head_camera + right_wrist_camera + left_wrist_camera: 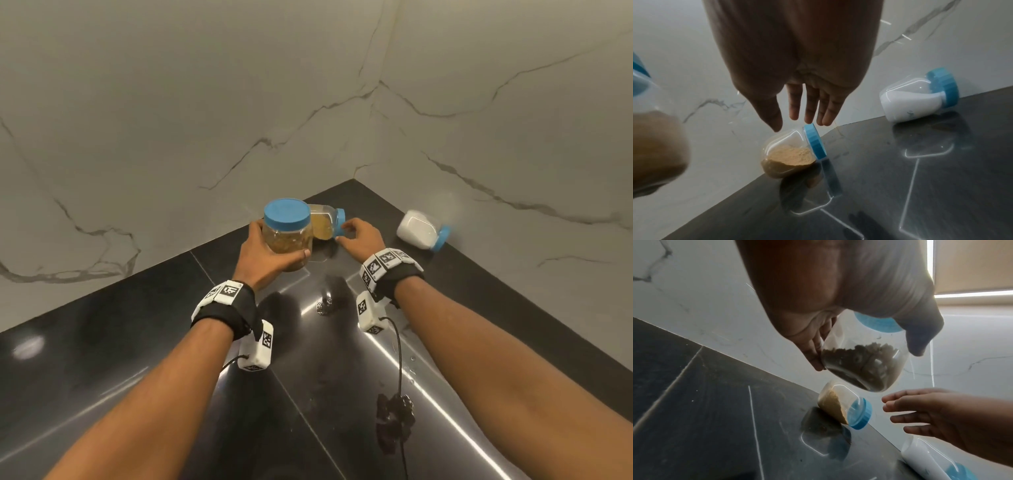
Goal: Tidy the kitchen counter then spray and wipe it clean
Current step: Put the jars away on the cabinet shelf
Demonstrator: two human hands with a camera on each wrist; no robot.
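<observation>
My left hand [270, 253] grips a clear jar with a blue lid [288, 233], partly filled with brown pieces [861, 363], and holds it upright above the black counter [102, 342]. Behind it a second blue-lidded jar of tan powder [325, 222] [793, 154] lies on its side near the wall. My right hand [359, 236] hovers over that jar's lid with straight, spread fingers [809, 107], just short of touching it. A third jar of white powder [423, 229] [916, 100] lies tipped over at the right by the wall.
Marble walls [171, 120] meet in a corner behind the jars. A small puddle [325, 305] and a dark wet smear [394, 421] lie on the glossy counter nearer to me. A cable [399, 359] hangs from my right wrist.
</observation>
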